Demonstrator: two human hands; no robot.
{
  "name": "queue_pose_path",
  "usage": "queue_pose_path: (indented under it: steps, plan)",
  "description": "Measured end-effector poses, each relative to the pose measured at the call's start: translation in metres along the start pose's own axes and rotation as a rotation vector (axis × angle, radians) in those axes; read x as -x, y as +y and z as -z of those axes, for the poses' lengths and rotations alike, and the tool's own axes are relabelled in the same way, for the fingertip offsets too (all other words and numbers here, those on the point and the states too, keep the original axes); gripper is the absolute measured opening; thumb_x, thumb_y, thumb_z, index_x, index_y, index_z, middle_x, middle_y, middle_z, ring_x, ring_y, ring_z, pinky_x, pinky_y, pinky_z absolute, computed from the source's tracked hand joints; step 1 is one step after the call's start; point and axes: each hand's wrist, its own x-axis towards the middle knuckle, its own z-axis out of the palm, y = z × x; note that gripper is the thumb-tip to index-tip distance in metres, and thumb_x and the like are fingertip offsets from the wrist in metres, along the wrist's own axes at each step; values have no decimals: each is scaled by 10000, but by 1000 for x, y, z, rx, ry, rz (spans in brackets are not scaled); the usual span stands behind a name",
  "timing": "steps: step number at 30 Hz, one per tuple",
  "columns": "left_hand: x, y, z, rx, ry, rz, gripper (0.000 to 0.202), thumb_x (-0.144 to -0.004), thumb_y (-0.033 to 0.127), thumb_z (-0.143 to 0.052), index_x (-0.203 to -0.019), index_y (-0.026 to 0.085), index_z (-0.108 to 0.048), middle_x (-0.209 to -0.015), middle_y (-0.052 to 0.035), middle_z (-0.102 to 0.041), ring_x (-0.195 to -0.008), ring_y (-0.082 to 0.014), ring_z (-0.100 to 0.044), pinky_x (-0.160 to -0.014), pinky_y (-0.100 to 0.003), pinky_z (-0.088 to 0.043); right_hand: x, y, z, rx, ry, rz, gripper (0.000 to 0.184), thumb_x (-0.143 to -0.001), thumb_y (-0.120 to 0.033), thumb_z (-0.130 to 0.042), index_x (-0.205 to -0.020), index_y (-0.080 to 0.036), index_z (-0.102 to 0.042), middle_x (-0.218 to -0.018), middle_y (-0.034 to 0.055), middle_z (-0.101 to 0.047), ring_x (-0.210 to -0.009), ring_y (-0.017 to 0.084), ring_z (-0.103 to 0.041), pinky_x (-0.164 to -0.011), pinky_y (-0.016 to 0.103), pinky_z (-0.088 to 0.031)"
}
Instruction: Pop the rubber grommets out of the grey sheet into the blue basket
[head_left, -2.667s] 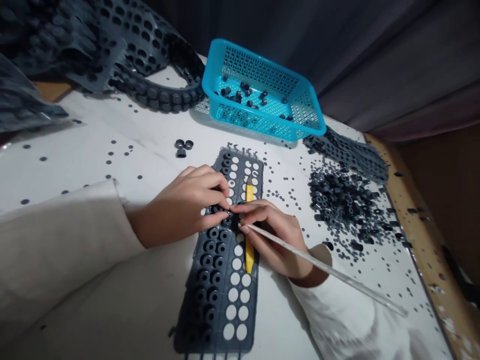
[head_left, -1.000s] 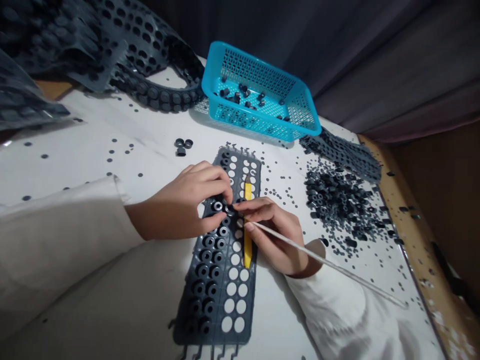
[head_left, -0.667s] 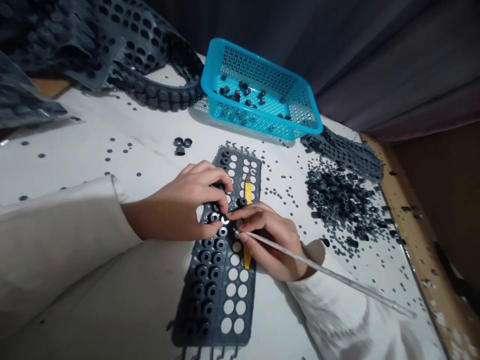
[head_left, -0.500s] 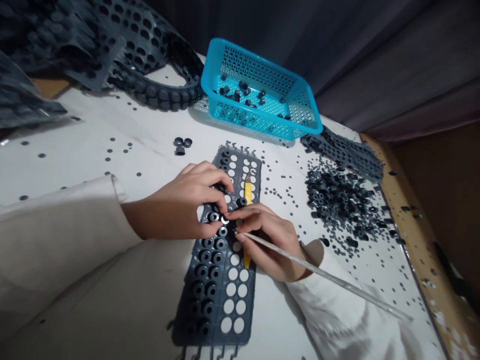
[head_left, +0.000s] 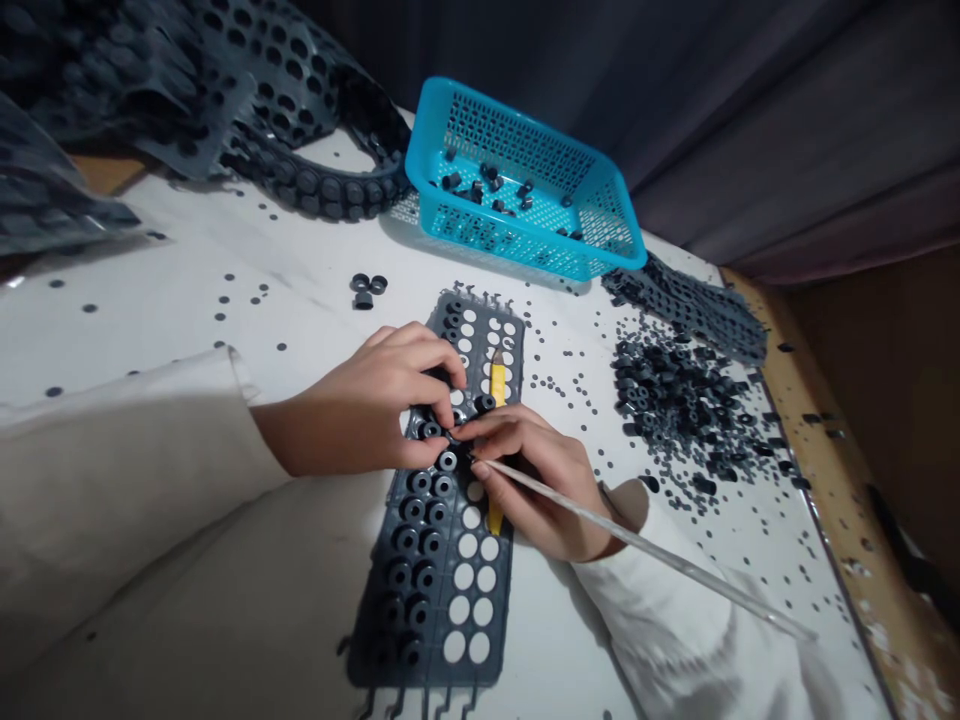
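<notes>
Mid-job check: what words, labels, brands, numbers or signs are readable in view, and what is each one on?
None: no readable text shows.
Blue basket: no lettering visible.
Yellow tool: partly covered; no marking can be made out.
Pale rod: no legible marking.
Dark perforated sheet: no lettering visible; any tiny moulded marks would be too small to read.

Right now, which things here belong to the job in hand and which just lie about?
Seemingly in the job: perforated black sheet under the left hand; pale rod in the right hand.
Seemingly lying about: yellow pointed tool, blue basket, three black rings, heaped black pieces.
</notes>
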Motion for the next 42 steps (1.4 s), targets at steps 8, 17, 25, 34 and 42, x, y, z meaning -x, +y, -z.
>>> queue_pose_path:
  steps: [8,17,25,34,42]
  plan:
    - [0,0,-1,-4,7,-2,33,-701,206,-656,-716,222,-680,-1026,-30,-636,-1035,-221,-519,-953,-384,-367,-2,-3,0,6,2,-25,119,-823,-89,-557,-848,-204,-541,-943,113,-692,-910,212,-636,-791,386,-533]
    - [-1,0,-1,-9,-8,24,16,-693,218,-667,-708,215,-672,-1031,-32,-632,-1039,-224,-507,-954,-385,-360,-1,-1,0,13,0,-13,121,-831,-92,-547,-851,-210,-527,-943,119,-687,-901,215,-641,-791,392,-530]
    - [0,2,1,-9,-26,26,39,-693,219,-656,-730,209,-663,-1052,-45,-621,-1061,-233,-498,-974,-405,-348,-1,1,0,27,-20,11,131,-838,-83,-538,-870,-209,-514,-971,117,-676,-944,216,-626,-793,379,-526]
    - [0,1,1,-2,-28,17,34,-709,239,-661,-730,215,-670,-1061,-42,-614,-1070,-232,-491,-980,-408,-343,0,1,2,-107,45,-90,87,-849,-112,-550,-841,-197,-533,-964,110,-673,-911,202,-626,-781,383,-508]
    - [-1,1,2,-7,-15,-1,53,-723,222,-658,-682,223,-692,-1028,-25,-641,-1043,-223,-508,-975,-397,-347,-1,0,2,-77,11,-50,104,-826,-88,-564,-839,-192,-553,-985,117,-680,-930,206,-620,-814,393,-502]
